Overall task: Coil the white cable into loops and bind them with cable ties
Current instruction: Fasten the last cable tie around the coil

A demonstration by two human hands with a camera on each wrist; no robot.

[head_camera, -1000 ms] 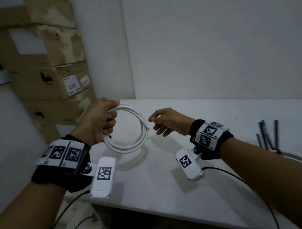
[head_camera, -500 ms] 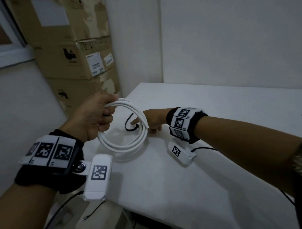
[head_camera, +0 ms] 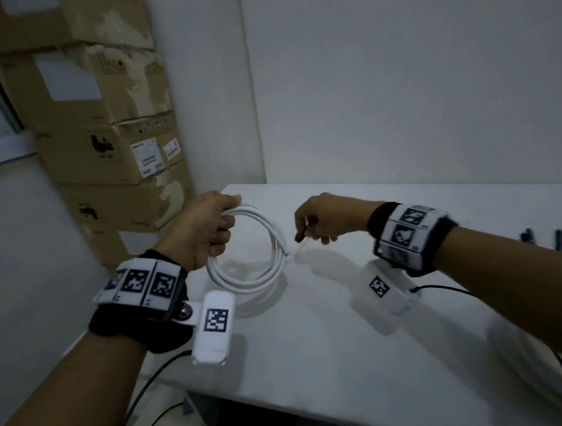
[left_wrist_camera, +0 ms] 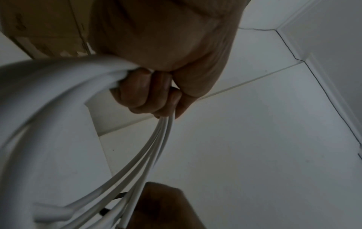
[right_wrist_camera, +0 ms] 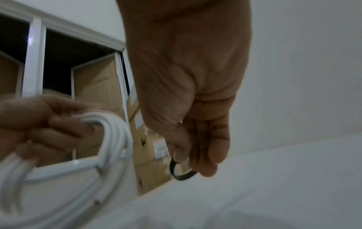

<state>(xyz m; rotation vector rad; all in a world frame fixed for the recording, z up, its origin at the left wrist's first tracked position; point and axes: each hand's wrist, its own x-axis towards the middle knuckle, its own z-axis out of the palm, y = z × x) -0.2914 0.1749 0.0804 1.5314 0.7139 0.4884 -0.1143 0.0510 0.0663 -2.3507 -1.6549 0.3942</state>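
The white cable (head_camera: 268,245) is wound into several round loops that hang above the left part of the white table (head_camera: 342,354). My left hand (head_camera: 207,228) grips the top left of the coil in a fist; the left wrist view shows the strands (left_wrist_camera: 156,142) running out under its curled fingers (left_wrist_camera: 145,94). To the right of the coil, my right hand (head_camera: 321,221) pinches a black cable tie (head_camera: 302,234). In the right wrist view the tie (right_wrist_camera: 180,173) curves out below the thumb and fingertips, apart from the coil (right_wrist_camera: 113,139).
More black cable ties (head_camera: 541,235) lie on the table at the far right. Stacked cardboard boxes (head_camera: 111,148) stand left of the table against the wall. Black wires (head_camera: 451,289) trail from the wrist cameras over the table and its front edge.
My right hand reached past the coil to a black tie on the table, picked it up and now holds it to the right of the coil. The left hand kept its grip.
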